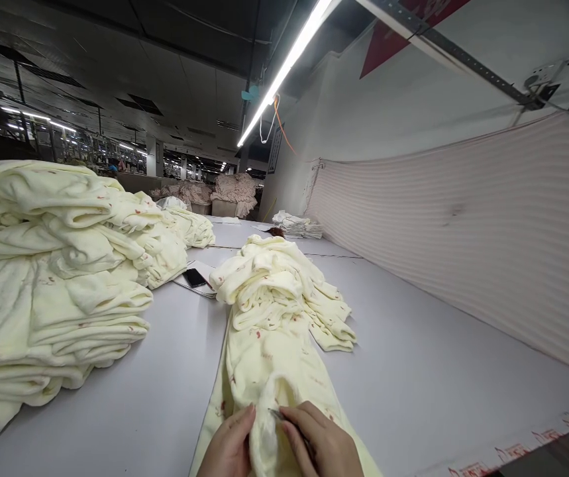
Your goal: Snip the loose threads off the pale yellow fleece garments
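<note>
A pale yellow fleece garment (279, 354) with small reddish prints lies lengthwise before me, its far part bunched in folds. At the near end, my left hand (229, 440) is closed on the cloth, thumb against a raised fold. My right hand (318, 437) grips a small pointed metal tool (275, 414), which looks like thread snips. Its tip points left, close to the fold and to my left thumb. Most of the tool is hidden by my fingers, as is its handle.
A tall heap of the same yellow fleece (55, 278) stands at the left. Beyond the garment are a black phone (195, 277) on papers and a stack of white cloth (297, 224). Striped fabric (453, 225) hangs along the right wall, beside the white table (413, 371).
</note>
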Tool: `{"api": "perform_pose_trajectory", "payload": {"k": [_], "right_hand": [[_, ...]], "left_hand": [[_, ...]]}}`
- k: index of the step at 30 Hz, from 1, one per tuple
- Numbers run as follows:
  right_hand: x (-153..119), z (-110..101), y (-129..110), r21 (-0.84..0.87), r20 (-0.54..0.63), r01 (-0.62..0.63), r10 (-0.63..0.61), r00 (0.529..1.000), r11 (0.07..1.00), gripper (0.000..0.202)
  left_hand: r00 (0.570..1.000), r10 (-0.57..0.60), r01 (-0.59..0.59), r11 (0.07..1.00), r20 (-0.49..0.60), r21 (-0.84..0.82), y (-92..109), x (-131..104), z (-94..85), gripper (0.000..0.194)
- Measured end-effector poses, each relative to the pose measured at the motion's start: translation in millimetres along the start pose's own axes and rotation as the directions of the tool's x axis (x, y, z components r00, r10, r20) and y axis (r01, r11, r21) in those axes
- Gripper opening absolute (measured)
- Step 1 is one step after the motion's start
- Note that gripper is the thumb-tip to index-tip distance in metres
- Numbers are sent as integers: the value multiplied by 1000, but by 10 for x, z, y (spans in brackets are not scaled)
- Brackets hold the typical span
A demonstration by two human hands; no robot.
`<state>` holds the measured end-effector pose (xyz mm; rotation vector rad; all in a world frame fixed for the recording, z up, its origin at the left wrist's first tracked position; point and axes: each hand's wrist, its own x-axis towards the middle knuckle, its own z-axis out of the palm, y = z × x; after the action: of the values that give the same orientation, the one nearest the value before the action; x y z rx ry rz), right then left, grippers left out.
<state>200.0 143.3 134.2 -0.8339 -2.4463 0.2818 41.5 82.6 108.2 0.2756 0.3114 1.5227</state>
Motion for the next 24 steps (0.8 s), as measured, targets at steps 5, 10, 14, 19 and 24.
{"api": "perform_pose_trajectory", "payload": {"k": [5,10,14,19,24], "right_hand": [[-8,-53,8,108,-50,-105,110,993,989,23],[-7,-114,-59,79,-4,-6,6,1000,997,22],[-39,-112,-64,66,-53,1,3,999,998,21],[-60,-80,20,196,-121,-157,183,976,968,23],[5,-56,167,86,-121,-348,356,927,934,21]], "left_hand": [[998,-31,29,999,47,30,-10,3,11,24],[1000,-31,31,998,-5,52,-22,-27,93,25],[1000,-24,25,997,-10,74,-57,-34,114,23],[999,-26,22,994,33,109,-125,3,66,25],[985,150,-60,771,-89,634,-225,12,-41,25]]}}
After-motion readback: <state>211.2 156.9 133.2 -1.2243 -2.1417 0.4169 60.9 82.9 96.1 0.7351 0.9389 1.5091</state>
